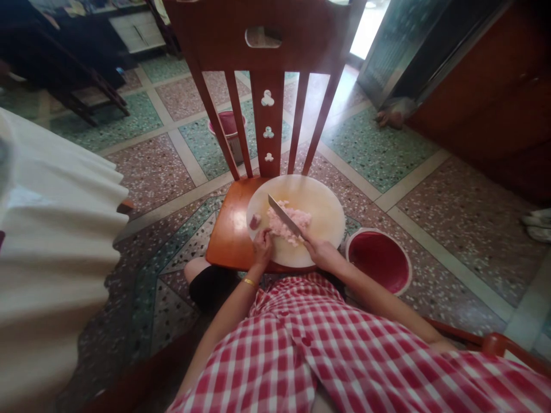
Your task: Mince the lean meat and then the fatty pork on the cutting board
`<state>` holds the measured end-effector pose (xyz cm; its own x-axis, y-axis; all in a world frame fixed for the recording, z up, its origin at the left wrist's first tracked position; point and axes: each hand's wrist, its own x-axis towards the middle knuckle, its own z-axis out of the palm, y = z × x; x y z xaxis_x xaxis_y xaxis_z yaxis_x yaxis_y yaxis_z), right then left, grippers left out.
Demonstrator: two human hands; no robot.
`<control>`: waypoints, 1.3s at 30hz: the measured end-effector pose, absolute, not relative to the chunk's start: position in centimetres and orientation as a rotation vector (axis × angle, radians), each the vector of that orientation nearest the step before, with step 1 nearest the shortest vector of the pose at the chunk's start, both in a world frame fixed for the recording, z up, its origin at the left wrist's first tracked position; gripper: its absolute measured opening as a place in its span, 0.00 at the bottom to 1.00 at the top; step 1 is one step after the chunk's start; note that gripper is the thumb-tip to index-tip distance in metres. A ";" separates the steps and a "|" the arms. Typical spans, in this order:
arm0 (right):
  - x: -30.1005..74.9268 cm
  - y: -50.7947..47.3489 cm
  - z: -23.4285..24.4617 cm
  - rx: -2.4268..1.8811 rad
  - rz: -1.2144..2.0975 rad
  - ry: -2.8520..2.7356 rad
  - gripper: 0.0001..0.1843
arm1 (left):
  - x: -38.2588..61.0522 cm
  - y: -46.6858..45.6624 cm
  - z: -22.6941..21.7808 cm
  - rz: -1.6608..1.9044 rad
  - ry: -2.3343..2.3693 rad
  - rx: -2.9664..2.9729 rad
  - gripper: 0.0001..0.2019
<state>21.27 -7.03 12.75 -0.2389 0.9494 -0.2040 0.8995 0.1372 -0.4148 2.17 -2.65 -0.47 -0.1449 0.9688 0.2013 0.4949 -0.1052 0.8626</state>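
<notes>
A round white cutting board (325, 201) lies on the seat of a wooden chair (232, 218). Pale pink chopped meat (301, 219) is spread over its middle, and a small darker piece of meat (255, 221) sits apart near the left rim. My right hand (319, 252) is closed around the handle of a knife (284, 215), whose wide blade slants up to the left across the chopped meat. At the board's lower left edge, my left hand (263, 246) is curled closed beside the meat. Whatever its fingers may hold is hidden.
A red-lined bucket (379, 261) stands on the floor right of the board, and another bin (229, 123) behind the chair. A cloth-covered table (55, 246) is at left. The chair's tall slatted back (267, 57) rises ahead. A plastic bag (396, 112) lies near the door.
</notes>
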 end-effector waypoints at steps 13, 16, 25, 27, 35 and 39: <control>21.1 -7.3 12.7 -1.836 0.639 -2.263 0.28 | 1.4 -3.3 0.5 1.325 1.633 1.297 0.11; 20.5 -7.5 13.0 -1.754 0.560 -2.227 0.28 | 1.0 -3.6 0.6 1.361 1.656 1.236 0.10; 20.4 -8.0 12.2 -1.808 0.601 -2.318 0.28 | 0.8 -4.2 0.8 1.297 1.664 1.213 0.09; 20.1 -8.7 12.1 -1.767 0.605 -2.316 0.28 | 0.8 -4.1 0.8 1.313 1.668 1.182 0.09; 20.1 -9.7 11.6 -1.786 0.794 -2.218 0.28 | 0.6 -4.0 0.6 1.329 1.629 1.158 0.08; 21.2 -10.9 12.1 -1.719 0.704 -2.326 0.28 | -0.1 -3.4 0.2 1.403 1.627 1.132 0.08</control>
<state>21.19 -10.88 12.15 -0.3238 0.9352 -0.1433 0.8577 0.2262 -0.4617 -0.06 -3.44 0.25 -0.3747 0.9265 0.0346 0.1708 0.0324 0.9848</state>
